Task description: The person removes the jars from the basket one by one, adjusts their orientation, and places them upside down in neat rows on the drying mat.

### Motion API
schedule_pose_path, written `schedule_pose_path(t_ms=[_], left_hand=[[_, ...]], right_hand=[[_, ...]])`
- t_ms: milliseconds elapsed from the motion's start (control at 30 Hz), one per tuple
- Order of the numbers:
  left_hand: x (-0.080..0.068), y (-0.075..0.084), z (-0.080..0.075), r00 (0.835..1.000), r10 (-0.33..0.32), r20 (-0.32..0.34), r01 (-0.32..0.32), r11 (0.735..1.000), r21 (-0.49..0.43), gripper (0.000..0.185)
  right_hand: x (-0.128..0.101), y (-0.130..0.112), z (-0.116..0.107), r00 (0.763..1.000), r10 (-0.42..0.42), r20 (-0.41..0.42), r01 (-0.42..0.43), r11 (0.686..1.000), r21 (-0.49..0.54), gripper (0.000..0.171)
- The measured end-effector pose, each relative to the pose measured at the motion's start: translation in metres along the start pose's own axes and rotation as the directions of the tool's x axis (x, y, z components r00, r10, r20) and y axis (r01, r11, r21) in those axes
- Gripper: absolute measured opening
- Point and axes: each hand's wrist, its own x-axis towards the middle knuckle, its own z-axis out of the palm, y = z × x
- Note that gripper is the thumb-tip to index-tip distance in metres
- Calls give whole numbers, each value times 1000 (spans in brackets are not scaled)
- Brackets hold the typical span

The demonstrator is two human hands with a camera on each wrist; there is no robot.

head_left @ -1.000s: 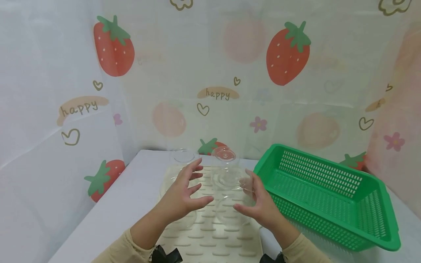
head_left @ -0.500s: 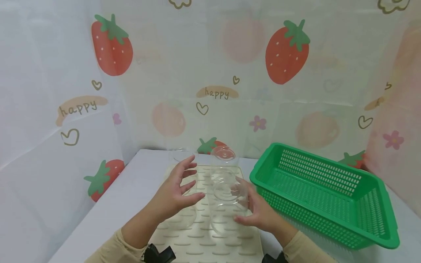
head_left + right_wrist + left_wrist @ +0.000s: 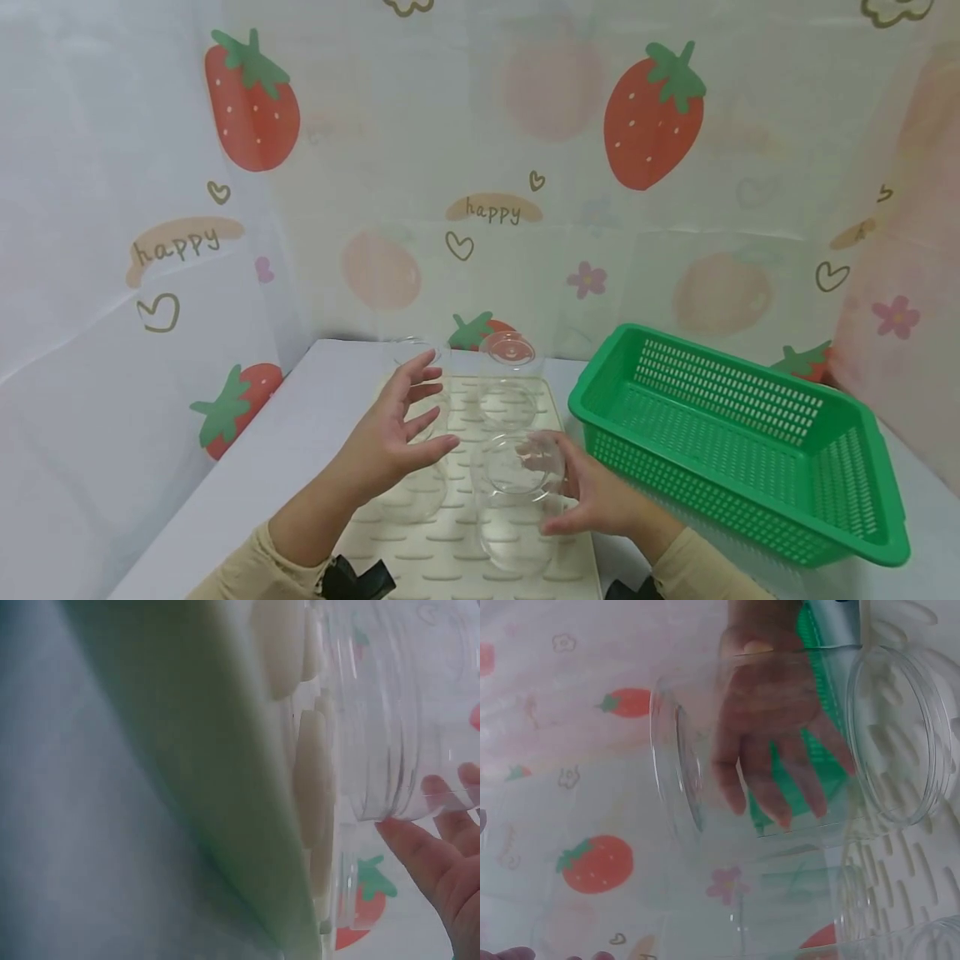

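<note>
Jars first: on the left of the cream ribbed draining mat (image 3: 465, 550), a clear plastic jar (image 3: 416, 492) stands just below the left hand (image 3: 393, 437), w/ another clear jar behind it (image 3: 415, 354) at the mat's far left corner. Left hand is released, fingers spread and straight, palm turned toward the right hand, gripping nothing; it hangs over the nearer left jar, apart from the held one. Just right of it, the lifted clear jar (image 3: 517, 492) sits tilted above the mat's near edge, its upper end toward the person. Right hand (image 3: 592, 500) is grasping that jar from its right side, thumb and fingers curled round the wall. Behind the grip, a fourth clear jar (image 3: 508, 379) stands upright on the mat. Right of the grip, just beside the mat, a green perforated basket (image 3: 738, 454) rests on the white table (image 3: 300, 425); its near left corner is close to the right hand's knuckles. Strawberry-print curtain (image 3: 652, 117) backs it all.

Left wrist view: right hand's fingers (image 3: 776, 787) seen thru the jar's clear wall (image 3: 705, 712), green basket (image 3: 810, 630) behind them, which the head view doesn't give. Right wrist view: mat's raised ribs (image 3: 311, 780) edge-on, jar's threaded neck (image 3: 397, 727) close up, and fingertips (image 3: 420, 847) of the left hand near it.
</note>
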Motion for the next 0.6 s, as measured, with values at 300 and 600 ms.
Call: schedule_pose_path(t_ms=[300,600], left_hand=[[-2,0,1,1000,-13,4,13,1000,7,86],[-1,-1,1,1000,-10,9,10,1000,12,85]], right_hand=[[-4,5,-6,997,-26,75,20,996,82,88],[-7,2,-10,992,13,124,-23,997,76,94]])
